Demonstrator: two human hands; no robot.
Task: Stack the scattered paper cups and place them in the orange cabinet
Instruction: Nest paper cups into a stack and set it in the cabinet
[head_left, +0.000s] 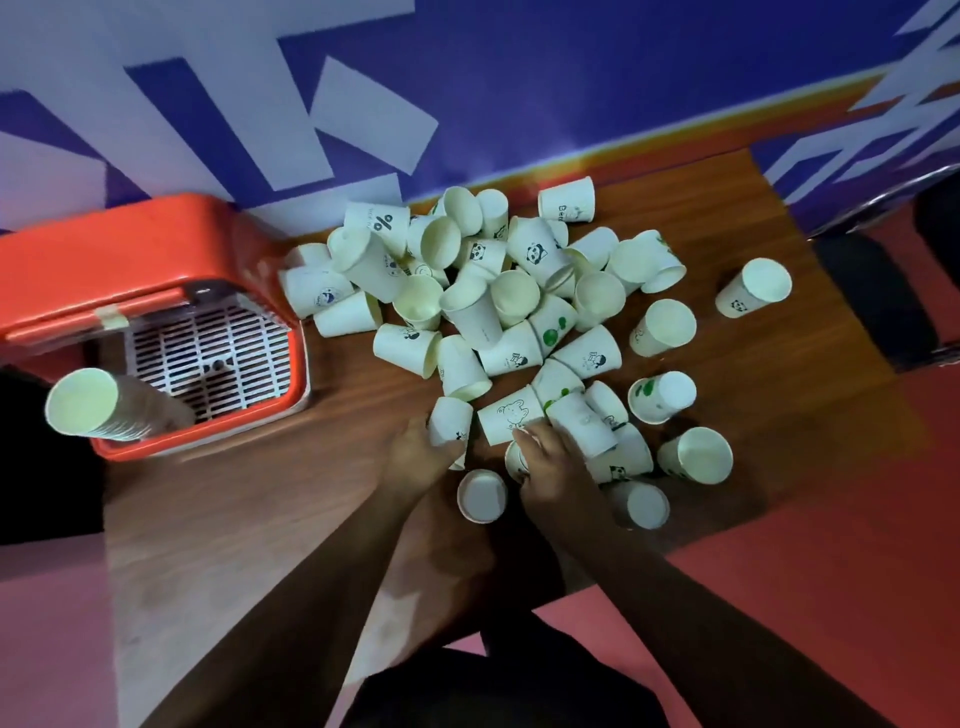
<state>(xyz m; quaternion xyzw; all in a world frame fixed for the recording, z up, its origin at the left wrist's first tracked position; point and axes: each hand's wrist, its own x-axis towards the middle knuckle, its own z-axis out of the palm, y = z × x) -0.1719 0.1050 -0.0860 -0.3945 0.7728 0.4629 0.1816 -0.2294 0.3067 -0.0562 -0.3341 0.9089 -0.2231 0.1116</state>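
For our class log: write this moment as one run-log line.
left hand: grasping cup | right hand: on cup | orange cabinet: holds one stack

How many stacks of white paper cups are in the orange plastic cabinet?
1: the stack of white paper cups leans in the orange cabinet's near-left corner; its lid may hide others.

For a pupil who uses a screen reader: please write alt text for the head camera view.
Two hands, left hand and right hand, reach into a heap of paper cups on a wooden table. At left, an open orange cabinet already holds a stack of cups.
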